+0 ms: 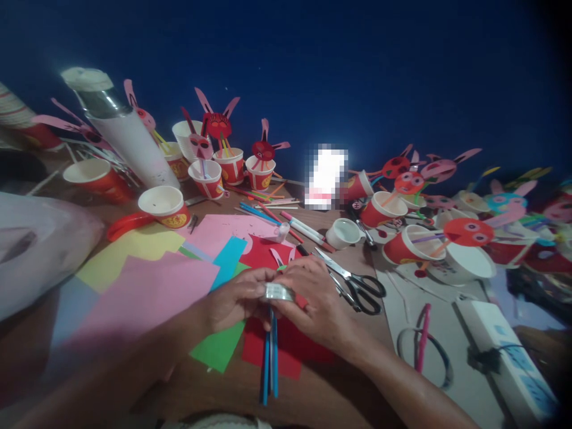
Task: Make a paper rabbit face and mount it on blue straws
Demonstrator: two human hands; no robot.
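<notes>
Both my hands meet over the middle of the table. My left hand has its fingers closed on the left side of a small roll of clear tape. Against the roll's right side, my right hand is closed as well, with a bit of red paper showing by its fingers. Blue sticks hang down below the roll, their upper ends hidden by the hands. Pale pink paper ears and a bit of green stick up just behind the fingers. Red paper and green paper lie underneath.
Black-handled scissors lie right of my hands. Pink paper covers the left. Behind stand a red cup, a tall bottle, a small white cup and several cups with paper rabbit faces. A power strip is at right.
</notes>
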